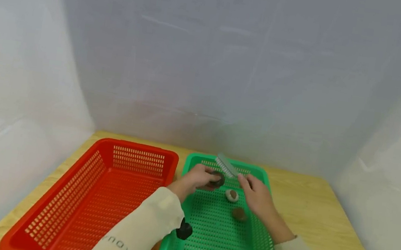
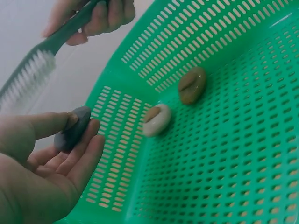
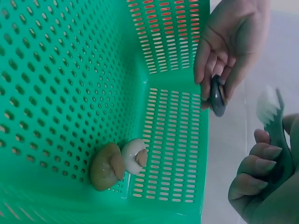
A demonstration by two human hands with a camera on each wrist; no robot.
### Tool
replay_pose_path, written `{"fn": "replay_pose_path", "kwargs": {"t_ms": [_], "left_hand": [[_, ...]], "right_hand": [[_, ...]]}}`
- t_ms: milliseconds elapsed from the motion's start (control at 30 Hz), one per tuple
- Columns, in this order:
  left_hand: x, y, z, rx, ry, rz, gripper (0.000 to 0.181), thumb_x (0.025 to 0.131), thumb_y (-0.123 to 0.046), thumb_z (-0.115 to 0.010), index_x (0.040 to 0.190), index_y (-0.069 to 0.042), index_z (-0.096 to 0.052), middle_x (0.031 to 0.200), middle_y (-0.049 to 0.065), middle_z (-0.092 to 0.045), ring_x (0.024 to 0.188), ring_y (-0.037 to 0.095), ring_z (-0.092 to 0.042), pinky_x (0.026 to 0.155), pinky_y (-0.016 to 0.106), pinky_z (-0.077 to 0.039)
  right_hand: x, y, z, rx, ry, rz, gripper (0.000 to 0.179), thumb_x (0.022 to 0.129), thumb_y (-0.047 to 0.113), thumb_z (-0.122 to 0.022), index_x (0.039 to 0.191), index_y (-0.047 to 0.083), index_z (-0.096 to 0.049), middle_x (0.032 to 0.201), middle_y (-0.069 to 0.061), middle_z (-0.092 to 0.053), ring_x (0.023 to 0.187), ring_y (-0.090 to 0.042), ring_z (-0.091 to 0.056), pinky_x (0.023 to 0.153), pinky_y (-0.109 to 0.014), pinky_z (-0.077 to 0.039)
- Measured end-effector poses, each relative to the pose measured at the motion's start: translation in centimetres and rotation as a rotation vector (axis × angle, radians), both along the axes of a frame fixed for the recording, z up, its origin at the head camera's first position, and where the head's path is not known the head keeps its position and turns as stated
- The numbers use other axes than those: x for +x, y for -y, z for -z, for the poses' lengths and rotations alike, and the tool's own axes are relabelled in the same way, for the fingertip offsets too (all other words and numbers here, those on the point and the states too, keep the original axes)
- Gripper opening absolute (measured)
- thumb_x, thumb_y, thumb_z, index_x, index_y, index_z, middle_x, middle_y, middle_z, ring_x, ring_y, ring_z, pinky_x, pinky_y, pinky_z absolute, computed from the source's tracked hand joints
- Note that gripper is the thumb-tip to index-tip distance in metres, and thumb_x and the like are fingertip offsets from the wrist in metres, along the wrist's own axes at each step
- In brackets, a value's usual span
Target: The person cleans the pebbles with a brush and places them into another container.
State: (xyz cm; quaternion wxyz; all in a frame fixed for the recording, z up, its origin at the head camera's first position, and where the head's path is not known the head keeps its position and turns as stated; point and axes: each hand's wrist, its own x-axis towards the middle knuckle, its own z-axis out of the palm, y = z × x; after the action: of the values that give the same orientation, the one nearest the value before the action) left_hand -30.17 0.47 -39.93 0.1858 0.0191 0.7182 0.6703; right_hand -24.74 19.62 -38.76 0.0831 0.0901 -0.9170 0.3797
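Observation:
My left hand [image 1: 198,177] pinches a dark grey stone [image 2: 74,129] between thumb and fingers, above the far end of the green basket [image 1: 206,245]. A brownish patch shows on the stone's face in the right wrist view. My right hand [image 1: 257,195] grips the handle of a grey-green brush [image 1: 226,166] with white bristles [image 2: 35,74]. The brush head is close to the stone but apart from it. Inside the green basket lie a white stone [image 3: 134,156] and a brown stone [image 3: 106,167], each with a brown patch on it.
A red basket [image 1: 98,196] stands left of the green one on the wooden table [image 1: 304,208]. Bare wood extends to the right. White sheeting [image 1: 208,66] hangs behind and on both sides.

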Motion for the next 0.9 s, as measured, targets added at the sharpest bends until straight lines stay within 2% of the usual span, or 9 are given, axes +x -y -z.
{"fn": "replay_pose_path", "kwargs": {"t_ms": [133, 300, 400, 600, 767, 900], "left_hand": [[0.1, -0.4, 0.7, 0.035, -0.001, -0.052, 0.038, 0.096, -0.006, -0.061, 0.130, 0.010, -0.053, 0.118, 0.026, -0.063, 0.098, 0.031, -0.069, 0.083, 0.036, -0.057], [0.5, 0.1, 1.1, 0.024, -0.020, -0.093, 0.043, 0.097, -0.009, -0.060, 0.135, 0.008, -0.050, 0.120, 0.024, -0.063, 0.096, 0.028, -0.069, 0.085, 0.037, -0.056], [0.6, 0.3, 1.2, 0.021, -0.041, -0.099, 0.045, 0.096, -0.008, -0.061, 0.137, 0.007, -0.049, 0.119, 0.024, -0.064, 0.094, 0.026, -0.070, 0.087, 0.039, -0.055], [0.8, 0.4, 1.2, 0.031, -0.083, -0.110, 0.043, 0.093, -0.002, -0.063, 0.134, 0.007, -0.052, 0.113, 0.023, -0.067, 0.089, 0.024, -0.070, 0.081, 0.035, -0.057], [1.1, 0.4, 1.2, 0.022, -0.067, -0.101, 0.044, 0.091, 0.000, -0.065, 0.134, 0.006, -0.053, 0.116, 0.022, -0.065, 0.093, 0.026, -0.070, 0.083, 0.035, -0.057], [1.2, 0.3, 1.2, 0.022, -0.079, -0.085, 0.043, 0.090, 0.003, -0.065, 0.132, 0.006, -0.055, 0.120, 0.023, -0.064, 0.095, 0.028, -0.069, 0.084, 0.035, -0.056]], "right_hand": [[0.4, 0.5, -0.1, 0.018, -0.005, -0.027, 0.042, 0.102, 0.045, -0.045, 0.084, 0.010, -0.058, 0.062, -0.001, -0.043, 0.053, -0.015, -0.035, 0.051, -0.030, -0.034], [0.7, 1.2, 0.2, 0.031, -0.005, -0.004, 0.038, 0.102, 0.043, -0.048, 0.093, 0.009, -0.064, 0.062, -0.001, -0.045, 0.053, -0.014, -0.037, 0.051, -0.029, -0.035], [0.7, 1.3, 0.5, 0.048, 0.011, 0.005, 0.037, 0.101, 0.040, -0.050, 0.096, 0.007, -0.065, 0.062, -0.001, -0.046, 0.051, -0.014, -0.036, 0.049, -0.028, -0.034], [0.9, 1.7, 0.7, 0.083, 0.020, 0.001, 0.037, 0.101, 0.039, -0.051, 0.100, 0.005, -0.065, 0.060, -0.001, -0.045, 0.046, -0.012, -0.033, 0.044, -0.028, -0.032], [1.1, 1.7, 0.9, 0.116, 0.007, 0.011, 0.037, 0.101, 0.040, -0.051, 0.103, 0.006, -0.065, 0.058, 0.001, -0.045, 0.045, -0.011, -0.033, 0.042, -0.027, -0.032], [1.1, 1.5, 1.2, 0.134, -0.004, 0.010, 0.037, 0.101, 0.040, -0.052, 0.104, 0.006, -0.065, 0.057, 0.001, -0.045, 0.045, -0.011, -0.033, 0.043, -0.028, -0.032]]}}
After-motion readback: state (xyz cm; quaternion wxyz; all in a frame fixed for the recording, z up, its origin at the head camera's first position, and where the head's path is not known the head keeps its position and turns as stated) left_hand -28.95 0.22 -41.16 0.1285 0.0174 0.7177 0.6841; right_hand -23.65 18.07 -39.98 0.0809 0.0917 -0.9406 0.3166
